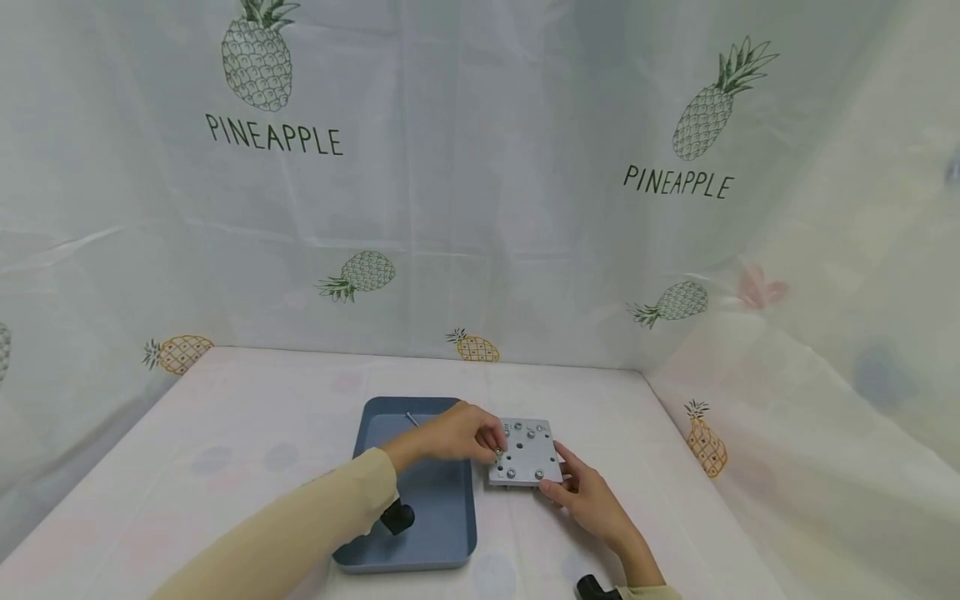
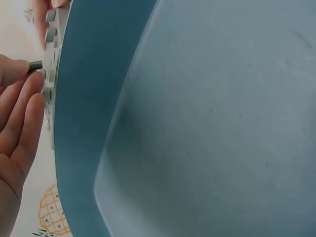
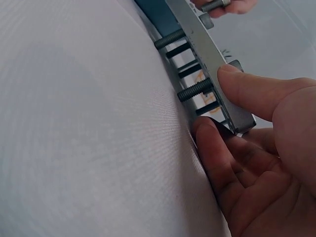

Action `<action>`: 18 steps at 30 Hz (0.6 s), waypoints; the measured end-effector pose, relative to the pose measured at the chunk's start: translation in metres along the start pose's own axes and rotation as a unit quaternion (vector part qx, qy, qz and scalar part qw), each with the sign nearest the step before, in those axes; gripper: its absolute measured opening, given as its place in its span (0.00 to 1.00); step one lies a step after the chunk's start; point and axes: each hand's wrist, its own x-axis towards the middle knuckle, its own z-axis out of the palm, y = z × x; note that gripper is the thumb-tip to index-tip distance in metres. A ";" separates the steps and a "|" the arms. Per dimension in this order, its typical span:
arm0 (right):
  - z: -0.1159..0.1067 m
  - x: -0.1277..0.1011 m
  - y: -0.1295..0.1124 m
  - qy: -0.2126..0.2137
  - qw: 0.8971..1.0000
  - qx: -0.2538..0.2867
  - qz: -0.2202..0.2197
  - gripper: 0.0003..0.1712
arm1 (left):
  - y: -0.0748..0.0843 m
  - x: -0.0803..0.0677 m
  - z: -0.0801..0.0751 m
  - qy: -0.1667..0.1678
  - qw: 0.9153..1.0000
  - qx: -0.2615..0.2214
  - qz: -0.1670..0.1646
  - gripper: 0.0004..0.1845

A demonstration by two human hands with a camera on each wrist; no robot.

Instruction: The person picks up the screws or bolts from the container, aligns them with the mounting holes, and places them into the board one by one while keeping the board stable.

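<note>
A square metal plate (image 1: 531,457) with several bolts set in its holes sits right of the tray. Thumb and fingers of my left hand (image 1: 463,432) pinch a bolt (image 2: 35,65) by the plate's left side. In the right wrist view that bolt (image 3: 216,5) is held just over the top face. My right hand (image 1: 592,500) grips the near right corner, thumb on the edge by a bolt head and fingers underneath. Threaded shanks (image 3: 195,91) stick out below the plate (image 3: 215,64), which is raised over the tabletop on that side.
A blue-grey tray (image 1: 442,546) lies under my left forearm, its right rim close to the plate. One long bolt (image 1: 412,418) is at its far end. A pale cloth covers the table (image 1: 262,417), and a pineapple-print curtain (image 1: 480,200) hangs behind.
</note>
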 end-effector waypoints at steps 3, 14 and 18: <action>0.000 0.000 0.001 0.000 1.000 -0.001 -0.001 0.49 | -0.001 0.002 0.003 -0.002 1.000 -0.002 0.002 0.07; -0.001 0.000 0.001 -0.002 1.000 0.006 0.000 0.49 | -0.006 0.003 0.011 -0.015 1.000 -0.011 -0.001 0.08; -0.001 0.000 0.000 -0.002 1.000 0.004 -0.001 0.50 | -0.003 0.002 0.012 -0.016 1.000 -0.017 0.000 0.08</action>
